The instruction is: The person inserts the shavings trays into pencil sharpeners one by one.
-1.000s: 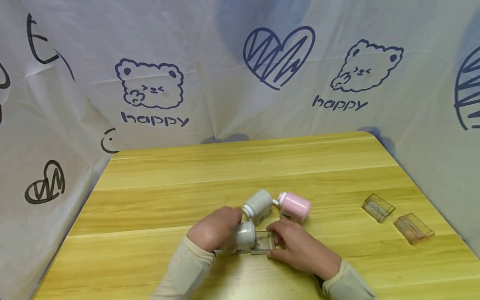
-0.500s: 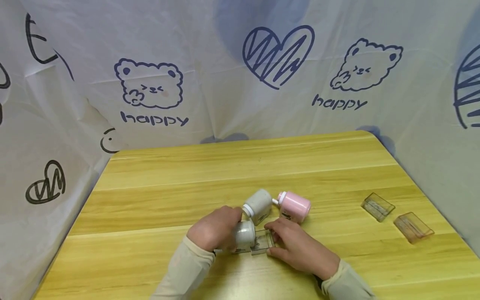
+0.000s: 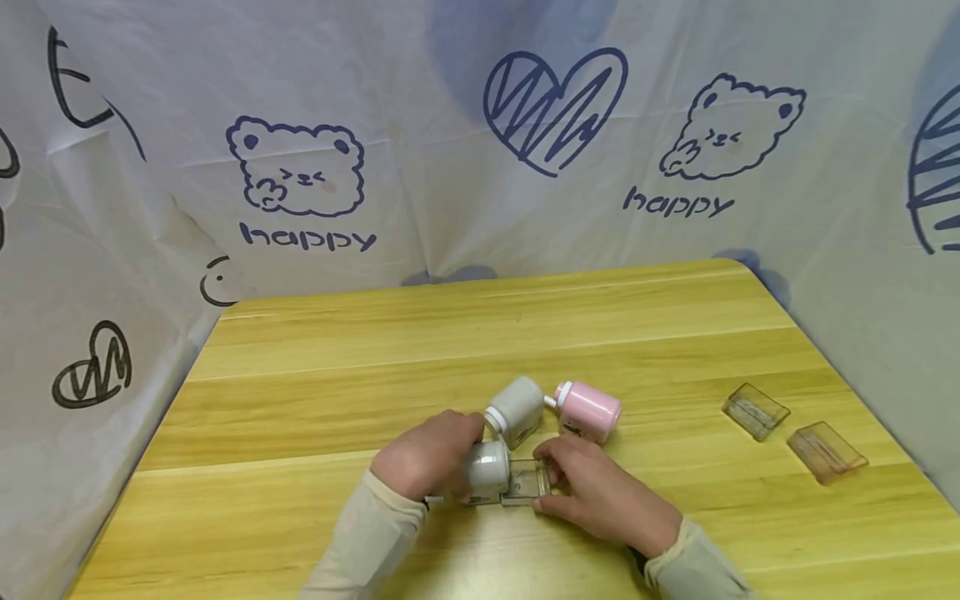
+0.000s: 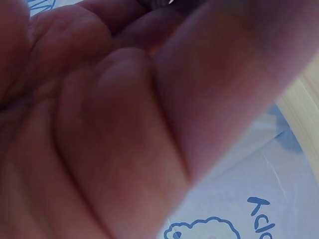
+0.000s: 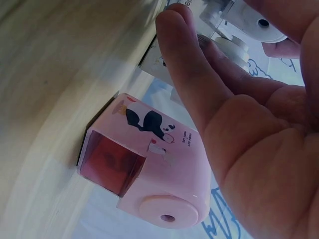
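My left hand [image 3: 431, 458] grips a light grey crank pencil sharpener [image 3: 489, 467], lying on the table with one end toward my right hand. My right hand [image 3: 592, 492] pinches a clear smoky shavings drawer [image 3: 523, 483] between thumb and fingers, right against that end of the sharpener. How far the drawer sits inside cannot be told. Just behind lie a second grey sharpener [image 3: 517, 410] and a pink sharpener [image 3: 591, 412]. A panda print and a reddish square recess show on the pink sharpener [image 5: 169, 159] in the right wrist view. Mostly palm fills the left wrist view.
Two more clear drawers, one smoky [image 3: 756, 412] and one orange-tinted [image 3: 827, 454], lie at the right side of the wooden table [image 3: 300, 367]. A white printed cloth [image 3: 435, 167] hangs behind the table and along both sides.
The drawer and my right fingertips tilted slightly half a second ago and are level again now. My left hand and its sharpener stay nearly in place.
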`<state>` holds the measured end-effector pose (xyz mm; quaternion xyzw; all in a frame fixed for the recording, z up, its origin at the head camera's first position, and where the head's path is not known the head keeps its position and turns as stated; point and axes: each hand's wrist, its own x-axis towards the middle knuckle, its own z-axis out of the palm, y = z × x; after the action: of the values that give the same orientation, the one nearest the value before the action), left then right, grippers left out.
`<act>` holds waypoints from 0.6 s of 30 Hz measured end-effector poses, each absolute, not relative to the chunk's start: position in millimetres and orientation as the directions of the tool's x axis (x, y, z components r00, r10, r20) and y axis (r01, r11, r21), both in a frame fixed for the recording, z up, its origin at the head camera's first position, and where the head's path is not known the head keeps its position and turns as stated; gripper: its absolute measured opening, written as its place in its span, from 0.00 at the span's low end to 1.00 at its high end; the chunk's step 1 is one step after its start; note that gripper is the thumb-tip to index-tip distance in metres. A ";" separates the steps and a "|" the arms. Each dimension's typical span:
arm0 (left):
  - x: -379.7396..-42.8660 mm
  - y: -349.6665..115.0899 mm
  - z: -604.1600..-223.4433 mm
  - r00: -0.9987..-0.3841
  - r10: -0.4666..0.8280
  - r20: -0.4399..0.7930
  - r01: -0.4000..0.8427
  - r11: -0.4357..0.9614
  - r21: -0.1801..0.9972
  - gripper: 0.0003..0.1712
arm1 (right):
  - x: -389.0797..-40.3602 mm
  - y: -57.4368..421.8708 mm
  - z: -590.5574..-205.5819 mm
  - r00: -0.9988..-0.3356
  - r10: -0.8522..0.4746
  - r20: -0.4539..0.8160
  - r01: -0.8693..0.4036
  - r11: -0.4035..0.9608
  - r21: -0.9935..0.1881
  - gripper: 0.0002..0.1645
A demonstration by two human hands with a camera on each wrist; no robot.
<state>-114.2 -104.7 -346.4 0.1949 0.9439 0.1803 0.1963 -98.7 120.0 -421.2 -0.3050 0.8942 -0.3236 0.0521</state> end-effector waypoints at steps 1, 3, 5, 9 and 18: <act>-114.4 -104.7 -346.6 -0.847 0.438 -0.302 0.295 0.859 0.419 0.31 | -98.8 120.0 -421.0 -0.808 -0.580 0.101 -0.511 0.605 -0.611 0.26; -114.7 -104.8 -346.8 -0.846 0.436 -0.307 0.291 0.860 0.420 0.32 | -99.3 120.0 -421.0 -0.808 -0.581 0.095 -0.507 0.605 -0.614 0.26; -115.1 -104.9 -347.4 -0.846 0.436 -0.307 0.289 0.859 0.423 0.32 | -99.9 119.9 -421.2 -0.810 -0.580 0.090 -0.501 0.603 -0.621 0.26; -115.0 -104.9 -347.3 -0.848 0.434 -0.305 0.288 0.859 0.424 0.32 | -101.3 119.9 -422.0 -0.811 -0.579 0.081 -0.484 0.588 -0.648 0.27; -115.0 -103.8 -347.1 -0.835 0.466 -0.292 0.330 0.850 0.412 0.31 | -100.9 118.5 -426.4 -0.806 -0.589 0.060 -0.453 0.548 -0.703 0.28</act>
<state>-115.0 -103.8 -347.1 0.2112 0.9418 0.1751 0.1943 -100.9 118.5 -426.4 -0.2978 0.8751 -0.3704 0.0916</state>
